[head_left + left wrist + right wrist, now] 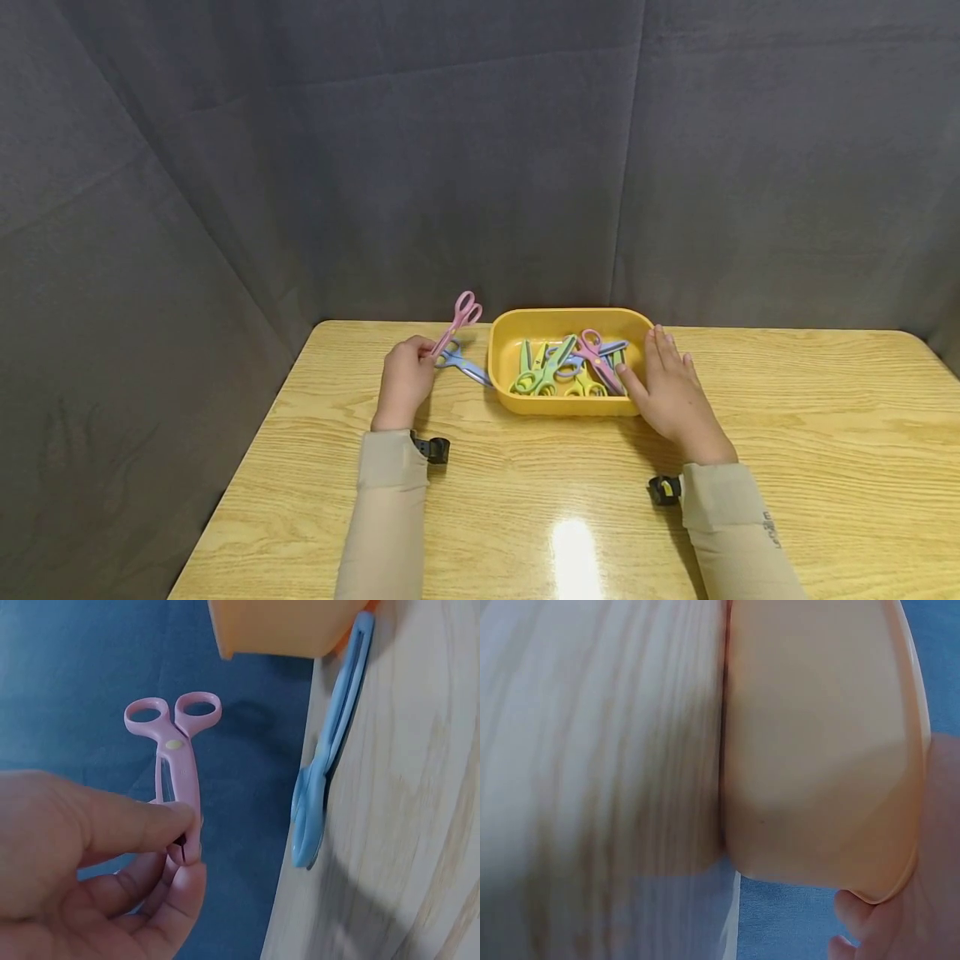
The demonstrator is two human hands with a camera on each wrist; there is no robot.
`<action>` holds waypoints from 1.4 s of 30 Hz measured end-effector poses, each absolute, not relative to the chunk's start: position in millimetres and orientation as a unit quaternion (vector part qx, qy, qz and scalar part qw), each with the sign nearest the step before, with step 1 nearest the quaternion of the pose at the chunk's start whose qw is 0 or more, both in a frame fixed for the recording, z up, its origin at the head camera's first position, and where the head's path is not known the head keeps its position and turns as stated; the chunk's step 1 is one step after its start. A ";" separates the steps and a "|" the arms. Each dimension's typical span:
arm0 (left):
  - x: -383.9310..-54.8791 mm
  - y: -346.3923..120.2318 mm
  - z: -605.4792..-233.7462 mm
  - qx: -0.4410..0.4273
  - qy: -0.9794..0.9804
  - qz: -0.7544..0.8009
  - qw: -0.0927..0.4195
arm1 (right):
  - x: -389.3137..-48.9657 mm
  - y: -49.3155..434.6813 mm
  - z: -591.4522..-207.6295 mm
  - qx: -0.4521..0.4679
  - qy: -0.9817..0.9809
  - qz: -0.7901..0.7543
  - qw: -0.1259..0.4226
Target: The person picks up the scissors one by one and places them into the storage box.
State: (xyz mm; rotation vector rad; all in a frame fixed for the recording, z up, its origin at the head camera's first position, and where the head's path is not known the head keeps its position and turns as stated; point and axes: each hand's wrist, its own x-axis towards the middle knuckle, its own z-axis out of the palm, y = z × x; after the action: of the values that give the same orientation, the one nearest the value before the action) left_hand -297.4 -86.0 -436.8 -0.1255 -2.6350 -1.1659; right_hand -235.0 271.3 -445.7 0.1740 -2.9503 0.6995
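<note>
My left hand (407,375) pinches a pair of pink scissors (184,772) by the blade end, thumb on one side and fingers on the other. Its handle loops point up and away from the hand. Below and beside it, blue scissors (465,364) lie on the table against the bin's left side. My right hand (675,400) holds the right end of a yellow plastic bin (570,406), thumb over the rim inside and fingers along the outside. In the right wrist view, fingertips (851,911) show past the bin's end wall.
Inside the bin lie several scissors, among them green scissors (555,362), pink scissors (597,358) and yellow scissors (585,385). The wooden table (495,500) ends at a dark grey curtain (465,167) behind and on the left.
</note>
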 end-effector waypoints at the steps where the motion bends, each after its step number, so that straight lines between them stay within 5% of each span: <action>1: -297.2 -84.4 -436.2 -0.047 -0.906 -0.400 0.128 | -234.8 271.4 -445.6 0.057 -0.970 0.231 0.052; 42: -280.1 -30.3 -426.0 -0.163 -0.913 -0.335 0.166 | -236.1 272.7 -446.9 0.055 -0.967 0.244 0.043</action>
State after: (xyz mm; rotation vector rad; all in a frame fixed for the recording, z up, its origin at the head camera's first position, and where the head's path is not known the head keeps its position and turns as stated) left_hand -280.1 -30.3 -426.0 -0.4652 -2.6003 -0.9530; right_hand -236.1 272.7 -446.9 0.1673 -2.9580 0.7465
